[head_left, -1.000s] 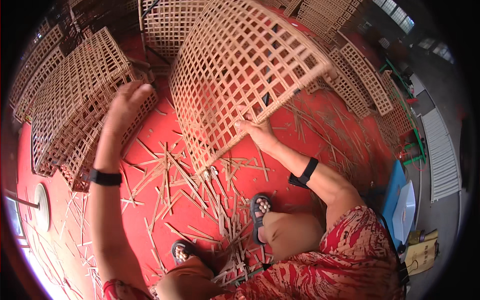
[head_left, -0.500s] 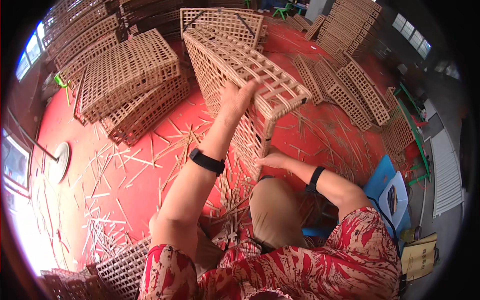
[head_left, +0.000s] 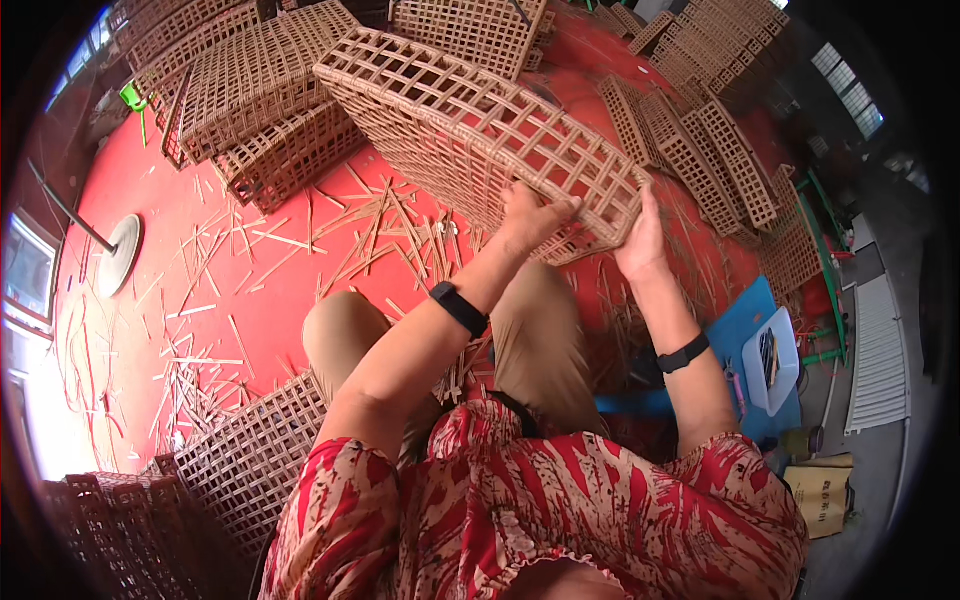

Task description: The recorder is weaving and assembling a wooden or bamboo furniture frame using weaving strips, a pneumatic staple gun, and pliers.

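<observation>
The lattice basket (head_left: 470, 130) is tilting above the knees, its far end blurring into stacked crates (head_left: 250, 100). Left hand (head_left: 528, 222) is gripping its near edge; right hand (head_left: 640, 235) is clasping its right corner, fingertips hidden.

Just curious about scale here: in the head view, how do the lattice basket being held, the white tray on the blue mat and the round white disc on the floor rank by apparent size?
1. Lattice basket, by far the largest.
2. White tray and round white disc: too alike to rank.
</observation>
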Motion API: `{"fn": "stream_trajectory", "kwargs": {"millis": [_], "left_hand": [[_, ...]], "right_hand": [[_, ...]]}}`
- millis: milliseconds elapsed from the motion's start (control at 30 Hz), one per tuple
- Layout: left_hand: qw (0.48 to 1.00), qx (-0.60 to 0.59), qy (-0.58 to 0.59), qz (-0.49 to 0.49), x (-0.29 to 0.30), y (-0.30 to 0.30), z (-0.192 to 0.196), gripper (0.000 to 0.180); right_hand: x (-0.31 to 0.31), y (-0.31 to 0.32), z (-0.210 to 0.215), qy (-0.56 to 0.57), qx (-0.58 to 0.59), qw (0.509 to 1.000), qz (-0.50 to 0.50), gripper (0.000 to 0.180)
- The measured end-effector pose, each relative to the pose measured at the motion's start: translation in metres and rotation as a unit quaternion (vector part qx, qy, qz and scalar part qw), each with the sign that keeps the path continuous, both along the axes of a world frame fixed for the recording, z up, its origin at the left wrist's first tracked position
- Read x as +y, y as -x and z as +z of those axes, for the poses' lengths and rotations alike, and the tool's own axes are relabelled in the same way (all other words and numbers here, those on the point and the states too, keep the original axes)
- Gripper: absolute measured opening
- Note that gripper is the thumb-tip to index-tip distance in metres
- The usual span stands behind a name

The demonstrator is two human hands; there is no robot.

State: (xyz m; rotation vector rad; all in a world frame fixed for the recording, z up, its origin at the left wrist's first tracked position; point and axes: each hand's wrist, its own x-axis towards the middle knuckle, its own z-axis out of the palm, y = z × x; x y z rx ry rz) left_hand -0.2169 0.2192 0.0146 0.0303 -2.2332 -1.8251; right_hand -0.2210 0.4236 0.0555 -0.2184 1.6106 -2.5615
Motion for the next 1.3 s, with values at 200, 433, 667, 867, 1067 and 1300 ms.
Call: {"fn": "stream_trajectory", "kwargs": {"millis": [200,433,667,867,1067,1300], "left_hand": [[0.971,-0.104,-0.115,-0.183,0.03,-0.074,0.008,0.086],[0.865,-0.073,-0.471,-0.155,0.042,-0.111,0.025,0.079],[0.939,-0.06,-0.339,-0.006,-0.085,-0.065,0.015,0.025],[0.967,-0.001,-0.172,0.189,-0.265,0.043,0.023,0.036],[0.954,0.021,-0.095,0.284,-0.303,0.11,0.052,0.058],[0.961,-0.049,-0.215,0.168,-0.3,0.169,0.053,0.075]], "right_hand": [[0.037,-0.028,0.016,-0.079,-0.081,0.975,-0.191,0.035],[0.071,-0.008,0.032,-0.099,-0.047,0.981,-0.16,0.033],[0.101,0.018,0.024,-0.064,-0.092,0.974,-0.196,0.028],[0.119,0.039,0.027,-0.068,-0.151,0.965,-0.204,0.025],[0.121,0.061,0.039,-0.103,-0.158,0.952,-0.242,0.029],[0.123,0.069,0.038,-0.09,-0.131,0.956,-0.246,0.027]]}}
